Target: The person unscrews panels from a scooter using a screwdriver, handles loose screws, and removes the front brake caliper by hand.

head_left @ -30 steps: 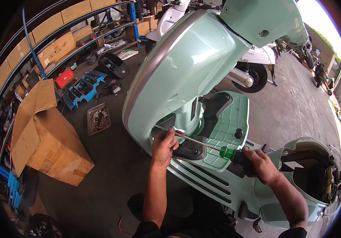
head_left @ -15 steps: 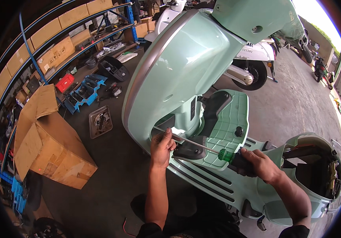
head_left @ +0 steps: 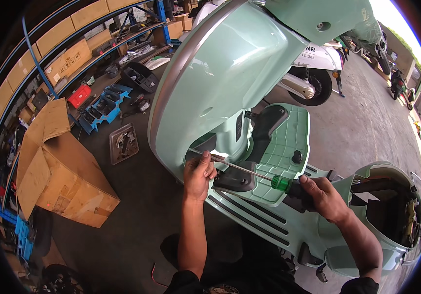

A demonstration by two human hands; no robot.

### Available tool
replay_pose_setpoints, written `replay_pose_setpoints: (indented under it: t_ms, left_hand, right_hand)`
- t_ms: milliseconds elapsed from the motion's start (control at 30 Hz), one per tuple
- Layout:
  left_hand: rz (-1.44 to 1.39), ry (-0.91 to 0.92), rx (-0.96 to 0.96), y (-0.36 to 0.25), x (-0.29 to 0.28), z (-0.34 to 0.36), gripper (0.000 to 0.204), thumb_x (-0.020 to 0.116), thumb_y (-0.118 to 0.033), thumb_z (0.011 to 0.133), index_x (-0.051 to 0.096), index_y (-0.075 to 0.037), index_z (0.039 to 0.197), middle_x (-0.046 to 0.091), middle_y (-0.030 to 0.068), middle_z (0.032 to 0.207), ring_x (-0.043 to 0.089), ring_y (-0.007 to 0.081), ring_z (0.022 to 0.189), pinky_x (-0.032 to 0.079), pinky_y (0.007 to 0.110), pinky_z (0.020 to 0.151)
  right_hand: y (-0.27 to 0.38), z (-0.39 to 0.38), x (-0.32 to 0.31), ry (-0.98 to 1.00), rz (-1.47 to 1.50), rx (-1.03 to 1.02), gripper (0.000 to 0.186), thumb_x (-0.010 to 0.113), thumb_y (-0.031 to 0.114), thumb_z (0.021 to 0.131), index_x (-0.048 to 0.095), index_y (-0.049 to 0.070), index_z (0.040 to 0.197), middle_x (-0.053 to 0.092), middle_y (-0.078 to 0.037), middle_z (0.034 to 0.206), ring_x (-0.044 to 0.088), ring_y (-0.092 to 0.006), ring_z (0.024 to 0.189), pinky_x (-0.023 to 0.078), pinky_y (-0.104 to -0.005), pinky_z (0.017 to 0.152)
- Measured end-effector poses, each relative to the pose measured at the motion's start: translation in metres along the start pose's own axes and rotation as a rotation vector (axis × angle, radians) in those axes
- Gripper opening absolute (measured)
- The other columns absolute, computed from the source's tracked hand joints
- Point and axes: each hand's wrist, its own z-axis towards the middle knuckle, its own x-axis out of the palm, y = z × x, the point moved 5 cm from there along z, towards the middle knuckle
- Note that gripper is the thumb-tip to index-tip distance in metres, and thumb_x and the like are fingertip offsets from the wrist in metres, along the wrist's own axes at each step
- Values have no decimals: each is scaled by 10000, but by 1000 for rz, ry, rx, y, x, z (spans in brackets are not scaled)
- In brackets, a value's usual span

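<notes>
Head view: long screwdriver (head_left: 282,183) angled at the shield (head_left: 215,73)
Right hand (head_left: 327,198) gripping the handle (head_left: 297,189), left hand (head_left: 198,179) pinching the shaft (head_left: 249,171) close to the shield; can't make out the tip. Line it up straight, press before twisting, don't scratch the shield.

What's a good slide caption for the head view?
Left hand at the shaft, right hand on the handle: long screwdriver, green scooter.

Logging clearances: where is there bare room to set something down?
Dark floor between the cardboard box and the green scooter; also paler floor right of the white scooter. Crowded: around the screwdriver and along the loaded blue-framed shelving.
</notes>
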Motion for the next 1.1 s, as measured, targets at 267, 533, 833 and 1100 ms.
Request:
replay_pose_setpoints:
  t_ms: [267,533,833,1100]
  left_hand:
    - [13,-47,-8,1,5,0,404,592,-294,969,656,89,859,299,-85,533,279,26,491,273,231,503]
    - [-40,73,-88,-10,-3,-8,393,520,-327,997,599,49,1077,347,-66,615,291,25,514,243,193,465]
    - [-608,-778,-279,129,-109,-196,332,414,-29,931,524,-13,1244,603,72,1075,537,146,747,438,261,575]
    - [-66,-389,-445,157,-53,-199,213,503,-173,1001,585,-36,1143,659,174,1171,680,189,886,478,258,557]
  right_hand:
    - [27,-27,7,-323,-819,-1018,617,726,91,810,431,50,1350,620,-122,944,670,-326,801,553,-396,700]
    - [35,-13,13,-113,-299,-686,414,583,129,944,418,25,1309,634,-131,865,637,-246,782,504,-341,687]
    - [34,0,12,-71,-684,-851,368,525,244,975,569,31,1272,593,-94,860,583,-200,706,489,-331,561]
    - [49,-1,11,15,-554,-776,446,568,264,951,503,49,1337,618,-91,849,594,-192,631,481,-342,546]
